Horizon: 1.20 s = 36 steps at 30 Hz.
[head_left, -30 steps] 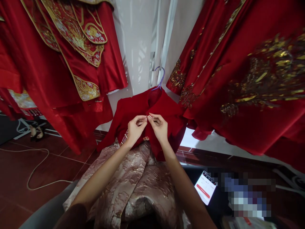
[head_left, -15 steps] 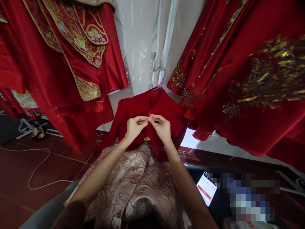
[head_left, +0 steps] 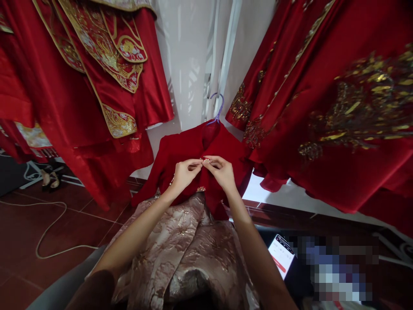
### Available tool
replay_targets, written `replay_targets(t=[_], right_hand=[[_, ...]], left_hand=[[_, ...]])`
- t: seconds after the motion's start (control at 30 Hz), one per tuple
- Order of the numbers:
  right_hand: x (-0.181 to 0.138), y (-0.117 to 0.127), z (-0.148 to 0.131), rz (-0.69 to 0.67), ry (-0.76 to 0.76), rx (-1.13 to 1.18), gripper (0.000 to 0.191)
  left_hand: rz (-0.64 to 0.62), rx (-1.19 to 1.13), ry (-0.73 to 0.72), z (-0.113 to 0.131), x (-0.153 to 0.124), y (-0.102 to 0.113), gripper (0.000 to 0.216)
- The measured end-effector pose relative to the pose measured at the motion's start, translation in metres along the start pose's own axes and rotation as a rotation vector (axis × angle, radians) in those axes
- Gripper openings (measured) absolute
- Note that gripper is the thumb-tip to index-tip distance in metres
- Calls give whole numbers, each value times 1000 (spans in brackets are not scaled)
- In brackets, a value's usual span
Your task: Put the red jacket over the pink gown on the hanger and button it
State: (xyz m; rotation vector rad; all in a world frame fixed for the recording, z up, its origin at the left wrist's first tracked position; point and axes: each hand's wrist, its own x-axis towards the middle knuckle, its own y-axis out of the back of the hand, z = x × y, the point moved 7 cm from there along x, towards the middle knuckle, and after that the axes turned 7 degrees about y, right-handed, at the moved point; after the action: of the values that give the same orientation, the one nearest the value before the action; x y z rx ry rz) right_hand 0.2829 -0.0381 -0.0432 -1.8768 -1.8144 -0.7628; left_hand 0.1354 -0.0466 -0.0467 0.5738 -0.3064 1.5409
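Note:
A red jacket [head_left: 180, 150] hangs in front of me on a purple hanger [head_left: 220, 110]. At its front opening both my hands meet, fingertips pinched together. My right hand [head_left: 223, 173] grips an ornamented button [head_left: 207, 160] between thumb and fingers. Just to its left, my left hand [head_left: 184, 173] pinches the jacket's front edge; exactly what lies between those fingertips is partly hidden. Lower on the same opening sits a second ornamented button [head_left: 201, 189]. Below the jacket spreads a shiny pinkish-brown brocade garment [head_left: 174, 237], under my forearms.
Red embroidered garments [head_left: 119, 86] hang on the left, and more red gowns [head_left: 322, 107] hang on the right. A lit phone [head_left: 282, 257] lies at lower right, beside a blurred-out patch. Shoes [head_left: 50, 179] and a pale cable [head_left: 48, 228] rest on the tiled floor.
Both hands have shifted very slightly to the right in view, still pinching at the jacket's front opening. The view has moved a little; the grip looks the same.

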Motion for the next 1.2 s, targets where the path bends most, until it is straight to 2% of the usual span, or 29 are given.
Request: replay_targets(t=[0.2, 0.6, 0.7, 0.8, 0.87, 1.0, 1.13, 1.2], right_hand=[[2, 4, -4, -88, -50, 41, 40], [-2, 5, -8, -13, 38, -94, 36], [-3, 4, -13, -5, 74, -153, 34], [-1, 4, -16, 7, 106, -203, 30], [2, 4, -13, -16, 96, -202, 29], [9, 7, -1, -69, 44, -139, 30], [10, 8, 10, -103, -14, -60, 36], [5, 13, 11, -21, -21, -81, 43]], left_hand=[[-29, -51, 6, -2, 4, -6, 23], [-26, 29, 13, -3, 12, -4, 17], [-34, 27, -30, 0, 11, -5, 10], [-53, 63, -98, 3, 7, -8, 23], [-47, 78, -94, 2, 4, -10, 26], [3, 2, -14, -2, 5, -10, 7], [-13, -50, 13, -1, 8, -9, 25], [-27, -20, 22, -2, 7, -5, 26]])
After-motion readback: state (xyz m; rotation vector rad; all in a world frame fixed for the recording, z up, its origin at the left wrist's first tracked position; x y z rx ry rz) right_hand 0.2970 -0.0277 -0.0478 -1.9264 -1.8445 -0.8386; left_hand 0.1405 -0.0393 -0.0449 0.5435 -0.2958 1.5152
